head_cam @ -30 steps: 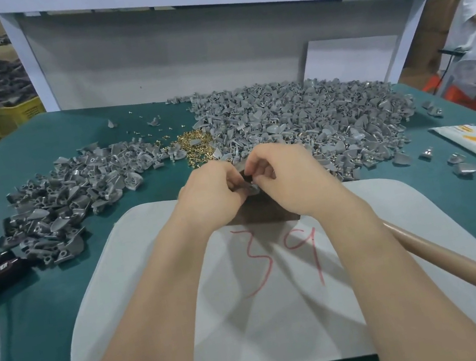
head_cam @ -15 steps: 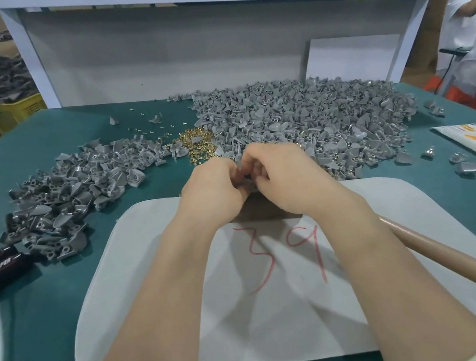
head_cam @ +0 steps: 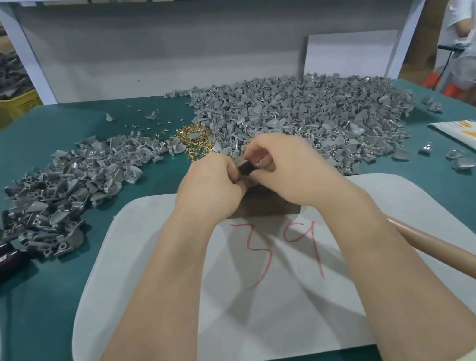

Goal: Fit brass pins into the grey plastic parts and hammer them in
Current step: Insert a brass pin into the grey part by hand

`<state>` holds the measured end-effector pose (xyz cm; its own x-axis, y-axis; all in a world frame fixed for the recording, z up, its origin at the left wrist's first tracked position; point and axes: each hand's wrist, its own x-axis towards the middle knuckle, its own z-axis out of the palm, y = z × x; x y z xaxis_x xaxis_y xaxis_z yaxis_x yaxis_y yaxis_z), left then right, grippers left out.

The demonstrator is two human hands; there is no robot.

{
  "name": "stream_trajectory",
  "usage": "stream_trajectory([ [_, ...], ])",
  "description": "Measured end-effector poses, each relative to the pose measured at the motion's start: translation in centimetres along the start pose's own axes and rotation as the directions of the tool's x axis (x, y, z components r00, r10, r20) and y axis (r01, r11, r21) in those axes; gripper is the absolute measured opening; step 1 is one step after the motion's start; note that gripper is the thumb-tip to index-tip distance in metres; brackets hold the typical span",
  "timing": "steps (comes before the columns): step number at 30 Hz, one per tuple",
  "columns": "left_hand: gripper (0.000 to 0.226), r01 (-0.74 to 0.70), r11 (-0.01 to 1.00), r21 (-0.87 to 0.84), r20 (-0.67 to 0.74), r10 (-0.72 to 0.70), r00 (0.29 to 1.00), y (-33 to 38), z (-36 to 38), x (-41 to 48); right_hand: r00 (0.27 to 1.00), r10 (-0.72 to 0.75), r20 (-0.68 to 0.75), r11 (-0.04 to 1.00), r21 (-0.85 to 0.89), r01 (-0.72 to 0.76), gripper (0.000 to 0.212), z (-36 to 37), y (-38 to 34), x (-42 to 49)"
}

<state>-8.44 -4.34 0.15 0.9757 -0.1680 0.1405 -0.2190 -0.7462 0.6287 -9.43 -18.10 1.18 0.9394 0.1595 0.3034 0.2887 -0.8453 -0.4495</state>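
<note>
Mat (head_cam: 287,324), white, lies under my forearms. Beyond its far edge spreads the large grey-parts pile (head_cam: 313,109); the hammer handle (head_cam: 440,252) crosses its right side. My left hand (head_cam: 212,185) and right hand (head_cam: 288,168) meet over that far edge, brass pins (head_cam: 194,137) just beyond, both pinching one grey part (head_cam: 242,166).

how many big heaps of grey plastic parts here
2: a darker heap of grey plastic parts at left, a larger heap at back right; a few strays lie apart.
</note>
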Motion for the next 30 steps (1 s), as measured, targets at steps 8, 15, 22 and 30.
stream_trajectory([
  [8,0.029,0.005,1.0,0.001,-0.033,-0.005,0.999,-0.1,0.0,-0.1,0.985,0.154,-0.081,0.984,0.104,-0.145,0.009,-1.2,0.9,-0.3],
  [15,0.031,-0.013,1.0,-0.002,-0.027,0.013,1.0,-0.2,0.1,0.1,0.998,0.044,0.054,0.978,-0.205,-0.032,0.022,-0.1,0.1,-0.1],
  [22,0.031,-0.029,1.0,0.006,-0.031,0.029,0.999,-0.3,0.1,0.1,0.997,0.06,0.054,0.985,-0.163,-0.05,0.019,-0.1,0.1,0.2],
  [30,0.03,-0.012,1.0,0.006,-0.024,0.012,1.0,-0.2,0.1,0.1,0.995,0.082,0.049,0.984,-0.159,-0.073,0.019,0.0,-0.5,-0.2],
])
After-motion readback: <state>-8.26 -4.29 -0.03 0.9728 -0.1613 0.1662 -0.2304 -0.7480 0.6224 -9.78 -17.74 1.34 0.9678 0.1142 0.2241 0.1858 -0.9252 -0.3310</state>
